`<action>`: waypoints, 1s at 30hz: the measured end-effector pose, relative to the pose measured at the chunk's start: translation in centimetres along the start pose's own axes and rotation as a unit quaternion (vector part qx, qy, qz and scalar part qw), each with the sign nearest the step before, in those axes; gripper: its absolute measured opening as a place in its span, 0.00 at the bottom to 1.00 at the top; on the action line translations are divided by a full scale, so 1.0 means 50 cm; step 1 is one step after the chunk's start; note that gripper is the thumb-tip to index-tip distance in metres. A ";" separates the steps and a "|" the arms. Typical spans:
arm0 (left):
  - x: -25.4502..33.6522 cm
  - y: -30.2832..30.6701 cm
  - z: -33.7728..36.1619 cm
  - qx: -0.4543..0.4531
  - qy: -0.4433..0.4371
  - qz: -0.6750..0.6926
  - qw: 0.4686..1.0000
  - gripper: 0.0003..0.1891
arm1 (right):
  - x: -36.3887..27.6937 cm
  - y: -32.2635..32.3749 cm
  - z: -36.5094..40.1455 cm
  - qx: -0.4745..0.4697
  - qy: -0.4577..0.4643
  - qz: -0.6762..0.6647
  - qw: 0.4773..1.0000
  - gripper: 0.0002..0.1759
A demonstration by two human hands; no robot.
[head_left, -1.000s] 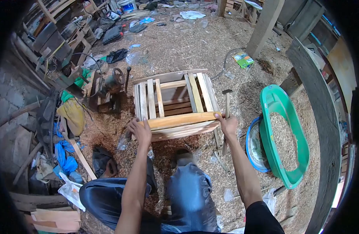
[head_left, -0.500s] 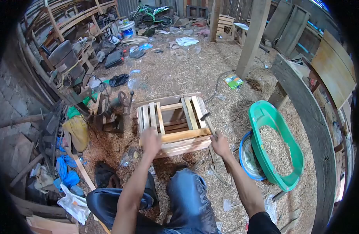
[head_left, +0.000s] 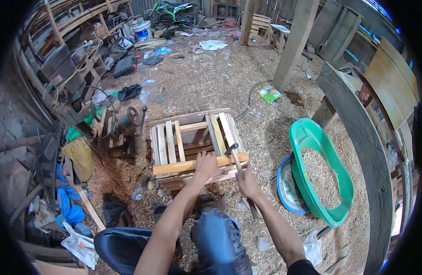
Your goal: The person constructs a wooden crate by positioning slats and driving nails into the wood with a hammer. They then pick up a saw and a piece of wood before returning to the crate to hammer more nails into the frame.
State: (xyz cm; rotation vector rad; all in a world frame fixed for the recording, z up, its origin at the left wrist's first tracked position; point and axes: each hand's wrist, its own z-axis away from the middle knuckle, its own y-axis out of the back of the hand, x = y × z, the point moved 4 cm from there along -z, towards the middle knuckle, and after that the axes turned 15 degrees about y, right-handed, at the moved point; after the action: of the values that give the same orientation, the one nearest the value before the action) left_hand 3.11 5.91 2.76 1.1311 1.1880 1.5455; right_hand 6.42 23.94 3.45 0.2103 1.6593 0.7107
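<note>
A wooden crate (head_left: pixel 167 137) of pale slats sits on the floor in front of my knees, with a wide gap in the middle of its top. Along its near top edge lies a yellowish wooden slat (head_left: pixel 176 167). My left hand (head_left: pixel 204 167) grips this slat right of its middle, fingers curled over it. In my right hand (head_left: pixel 248 182) is a hammer (head_left: pixel 238 161), held by its wooden handle, its dark head close above the slat's right end.
A green plastic tub (head_left: pixel 347 183) stands at the right, overlapping a blue-rimmed basin (head_left: pixel 280 188). Left of the crate is a metal machine with a handwheel (head_left: pixel 133 114). A wooden post (head_left: pixel 291 50) rises behind. Wood shavings and scraps cover the floor.
My left hand has moved right along the slat from near its left end to past its middle and gripped it. The hammer stays in my right hand, and the view has shifted slightly.
</note>
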 end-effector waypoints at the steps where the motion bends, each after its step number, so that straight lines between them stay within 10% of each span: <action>1: 0.006 0.000 -0.001 0.032 -0.011 0.002 0.999 0.51 | -0.006 0.001 -0.003 0.023 0.037 0.036 0.998 0.17; 10: 0.009 0.023 0.004 -0.045 0.029 0.043 0.998 0.38 | -0.050 -0.008 0.009 0.002 0.095 0.125 0.988 0.10; 30: -0.002 -0.012 -0.014 -0.058 0.033 0.066 0.996 0.43 | -0.081 -0.001 0.026 -0.082 0.010 0.180 0.980 0.14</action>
State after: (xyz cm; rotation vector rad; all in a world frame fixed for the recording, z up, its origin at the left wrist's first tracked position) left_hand 2.50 5.76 2.05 1.1075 1.0685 1.7407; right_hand 8.57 22.24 6.73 0.3935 1.5887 1.1212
